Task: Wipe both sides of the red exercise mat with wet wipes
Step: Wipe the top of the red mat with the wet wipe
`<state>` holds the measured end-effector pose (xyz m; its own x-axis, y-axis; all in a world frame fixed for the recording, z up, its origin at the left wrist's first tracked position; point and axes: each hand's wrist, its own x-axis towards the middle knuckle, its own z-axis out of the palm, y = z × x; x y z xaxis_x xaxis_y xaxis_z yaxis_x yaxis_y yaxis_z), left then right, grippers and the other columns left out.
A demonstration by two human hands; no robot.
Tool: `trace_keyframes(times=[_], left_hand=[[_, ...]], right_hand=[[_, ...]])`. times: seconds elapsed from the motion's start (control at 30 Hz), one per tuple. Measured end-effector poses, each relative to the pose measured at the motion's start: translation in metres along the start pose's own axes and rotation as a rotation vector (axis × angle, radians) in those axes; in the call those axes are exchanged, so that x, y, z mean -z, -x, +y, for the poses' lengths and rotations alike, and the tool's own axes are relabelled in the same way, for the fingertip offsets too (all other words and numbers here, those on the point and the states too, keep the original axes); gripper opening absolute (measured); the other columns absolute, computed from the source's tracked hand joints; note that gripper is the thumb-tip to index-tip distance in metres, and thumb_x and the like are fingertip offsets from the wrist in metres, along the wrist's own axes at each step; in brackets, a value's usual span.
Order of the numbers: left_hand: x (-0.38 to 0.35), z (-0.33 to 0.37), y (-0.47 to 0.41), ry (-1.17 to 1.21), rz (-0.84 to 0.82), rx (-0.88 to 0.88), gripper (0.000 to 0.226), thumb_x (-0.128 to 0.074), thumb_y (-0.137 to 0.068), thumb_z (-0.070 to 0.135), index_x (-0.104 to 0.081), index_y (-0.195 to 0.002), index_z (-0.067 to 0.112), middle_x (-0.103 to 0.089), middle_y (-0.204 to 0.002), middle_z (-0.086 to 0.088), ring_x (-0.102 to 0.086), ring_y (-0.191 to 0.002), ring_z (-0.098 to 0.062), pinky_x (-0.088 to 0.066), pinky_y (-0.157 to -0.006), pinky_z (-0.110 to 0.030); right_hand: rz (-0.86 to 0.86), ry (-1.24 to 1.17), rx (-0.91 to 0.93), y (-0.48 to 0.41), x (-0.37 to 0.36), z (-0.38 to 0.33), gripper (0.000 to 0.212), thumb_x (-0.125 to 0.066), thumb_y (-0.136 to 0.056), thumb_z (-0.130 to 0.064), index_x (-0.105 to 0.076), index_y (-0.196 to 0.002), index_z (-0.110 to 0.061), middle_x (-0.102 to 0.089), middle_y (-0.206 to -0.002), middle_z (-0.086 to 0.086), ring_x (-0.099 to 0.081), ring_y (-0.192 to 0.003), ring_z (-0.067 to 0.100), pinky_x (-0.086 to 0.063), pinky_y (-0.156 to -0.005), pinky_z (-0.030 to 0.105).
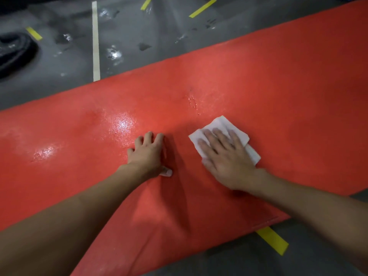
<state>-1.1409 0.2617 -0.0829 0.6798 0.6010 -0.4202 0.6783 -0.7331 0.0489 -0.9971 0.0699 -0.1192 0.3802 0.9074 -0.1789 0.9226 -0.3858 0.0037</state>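
The right hand (225, 158) is lying flat, fingers straight and slightly spread, and is pressing a folded white wipe (221, 124) onto the mat, right of the frame's centre. It is not curling round the wipe. The wipe's corners are showing beyond the fingertips and beside the hand's right edge.

The left hand (148, 154) is resting just left of it, near the centre of the frame. It is grasping nothing, and its arched fingers and thumb are bracing with their tips on the mat.

The red mat (278, 86) is lying on the floor, running as a broad band from the lower left to the upper right of the frame, and both forearms are reaching over its near edge. Shiny wet patches (122, 124) are glistening on the mat left of the hands.

The grey floor (65, 62) is showing above and below the mat. A yellow tape strip (272, 243) is sticking out from under the mat's near corner at the lower right. More yellow marks, a pale tape line (96, 42) and wet smears (114, 53) are lying in the upper part. A black object (14, 50), too blurred to identify, is sitting at the upper left edge.
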Motion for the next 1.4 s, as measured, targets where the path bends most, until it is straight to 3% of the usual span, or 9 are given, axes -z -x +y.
trace_keyframes(times=[0.13,0.3,0.47,0.6,0.77,0.9,1.07,1.23,1.4], left_hand=[[0.011,0.004,-0.006,-0.021,-0.029,0.011,0.115,-0.092,-0.040,0.054,-0.030,-0.134,0.035,-0.033,-0.131,0.000,-0.033,-0.125,-0.031,-0.041,-0.089,-0.053],[0.024,0.000,-0.019,0.126,-0.010,0.049,0.084,-0.089,-0.056,0.050,-0.046,-0.127,0.037,-0.040,-0.121,0.001,-0.037,-0.119,-0.033,-0.044,-0.093,-0.053],[0.014,0.003,-0.026,0.012,0.095,0.025,0.085,-0.088,-0.059,0.048,-0.040,-0.127,0.028,-0.036,-0.128,-0.006,-0.036,-0.120,-0.034,-0.038,-0.094,-0.051],[0.016,-0.001,-0.034,0.009,0.037,-0.045,0.113,-0.090,-0.057,0.045,-0.028,-0.147,0.017,-0.022,-0.154,-0.009,-0.022,-0.141,-0.032,-0.032,-0.111,-0.051],[0.038,-0.001,-0.051,0.017,0.016,-0.049,0.090,-0.091,-0.051,0.050,-0.050,-0.124,0.017,-0.046,-0.122,-0.008,-0.045,-0.114,-0.034,-0.041,-0.101,-0.049],[0.039,-0.004,-0.057,0.071,0.071,-0.032,0.082,-0.090,-0.056,0.048,-0.051,-0.124,0.023,-0.045,-0.118,-0.004,-0.042,-0.112,-0.032,-0.045,-0.092,-0.048],[0.033,-0.009,-0.064,0.046,0.119,-0.044,0.102,-0.091,-0.054,0.047,-0.038,-0.139,0.026,-0.034,-0.141,-0.006,-0.033,-0.131,-0.032,-0.036,-0.102,-0.049],[0.039,-0.017,-0.074,0.050,0.022,-0.033,0.108,-0.090,-0.055,0.051,-0.037,-0.143,0.017,-0.037,-0.142,-0.010,-0.034,-0.131,-0.036,-0.034,-0.110,-0.048],[0.050,-0.019,-0.089,0.072,0.061,0.003,0.081,-0.089,-0.061,0.043,-0.050,-0.128,0.023,-0.042,-0.125,-0.008,-0.042,-0.115,-0.035,-0.041,-0.099,-0.048]], right_hand=[[-0.044,0.009,0.371,0.011,-0.006,-0.012,0.061,-0.012,-0.102,-0.053,-0.017,-0.158,-0.029,-0.006,-0.165,0.002,-0.001,-0.153,0.024,-0.002,-0.121,0.054],[0.002,-0.020,0.047,-0.011,-0.001,-0.003,0.067,0.000,-0.097,-0.054,-0.005,-0.159,-0.028,0.003,-0.167,0.001,0.009,-0.153,0.023,0.006,-0.120,0.054],[-0.011,0.009,0.426,-0.008,-0.006,0.001,0.057,-0.014,-0.103,-0.052,-0.023,-0.156,-0.033,-0.012,-0.165,-0.002,-0.004,-0.153,0.020,-0.004,-0.122,0.052],[0.035,-0.020,-0.022,-0.029,-0.001,0.006,0.067,-0.001,-0.097,-0.054,-0.009,-0.159,-0.028,-0.001,-0.167,0.000,0.004,-0.153,0.022,0.002,-0.120,0.053],[0.019,-0.012,0.317,-0.025,-0.003,0.001,0.061,-0.012,-0.101,-0.053,-0.021,-0.157,-0.030,-0.010,-0.166,-0.001,-0.007,-0.153,0.022,-0.003,-0.121,0.053],[0.050,-0.059,-0.037,-0.048,0.002,0.011,0.064,-0.005,-0.099,-0.053,-0.007,-0.159,-0.030,0.000,-0.167,-0.001,0.005,-0.153,0.021,0.007,-0.120,0.052],[0.012,-0.028,0.362,-0.040,-0.003,-0.001,0.060,-0.011,-0.102,-0.052,-0.021,-0.157,-0.031,-0.013,-0.165,-0.002,-0.006,-0.153,0.021,-0.002,-0.121,0.053],[0.056,-0.051,-0.047,-0.066,0.002,0.005,0.066,-0.001,-0.098,-0.052,-0.011,-0.159,-0.029,-0.001,-0.167,0.000,0.003,-0.153,0.022,0.003,-0.120,0.054],[0.026,-0.089,0.212,-0.071,0.003,0.019,0.060,-0.002,-0.100,-0.054,-0.014,-0.156,-0.038,-0.001,-0.166,-0.010,0.003,-0.153,0.015,0.004,-0.122,0.047]])
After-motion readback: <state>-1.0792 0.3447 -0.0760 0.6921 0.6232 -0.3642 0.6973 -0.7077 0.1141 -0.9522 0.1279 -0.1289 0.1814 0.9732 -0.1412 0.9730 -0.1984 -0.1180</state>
